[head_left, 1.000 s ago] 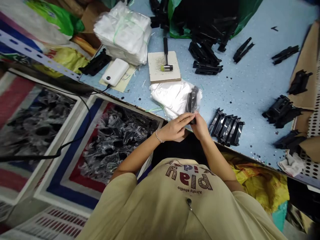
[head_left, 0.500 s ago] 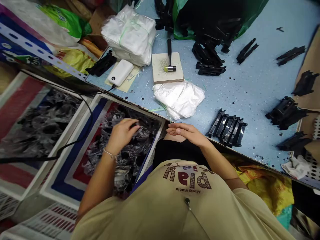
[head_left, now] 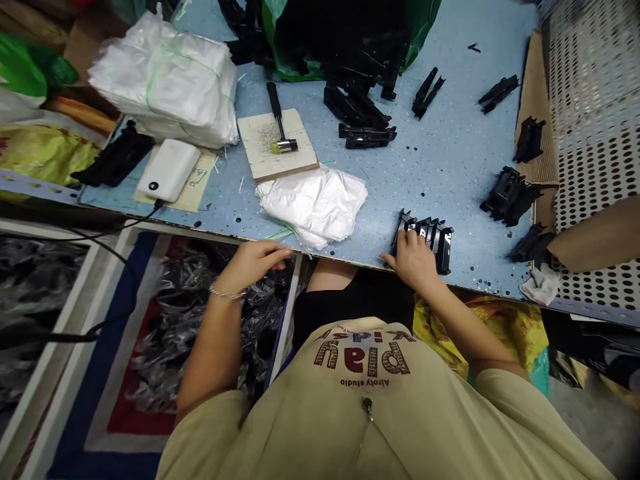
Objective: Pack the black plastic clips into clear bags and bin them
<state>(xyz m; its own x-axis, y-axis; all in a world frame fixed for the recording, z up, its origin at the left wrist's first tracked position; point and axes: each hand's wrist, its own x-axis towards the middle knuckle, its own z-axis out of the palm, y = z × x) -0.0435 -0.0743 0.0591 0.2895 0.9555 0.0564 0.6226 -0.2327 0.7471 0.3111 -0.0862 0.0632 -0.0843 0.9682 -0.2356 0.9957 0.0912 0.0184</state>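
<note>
My right hand is at the left end of a row of black plastic parts near the table's front edge. Its thumb and fingers close around the leftmost part, which they partly cover. Beside the table edge, my left hand hovers over a crate with bagged black parts. Its fingers are loosely stretched out towards the right, with nothing visible in them. Just beyond it lies a flat stack of white plastic bags.
A rubber-tipped hammer rests on a wooden board. Behind it stand a tied bundle of bags and a green bag of black parts. A white power bank lies left. More black parts line the right side.
My right hand has moved right from the table edge onto the row of black parts. My left hand has risen from over the crate towards the table edge. The view has turned right.
</note>
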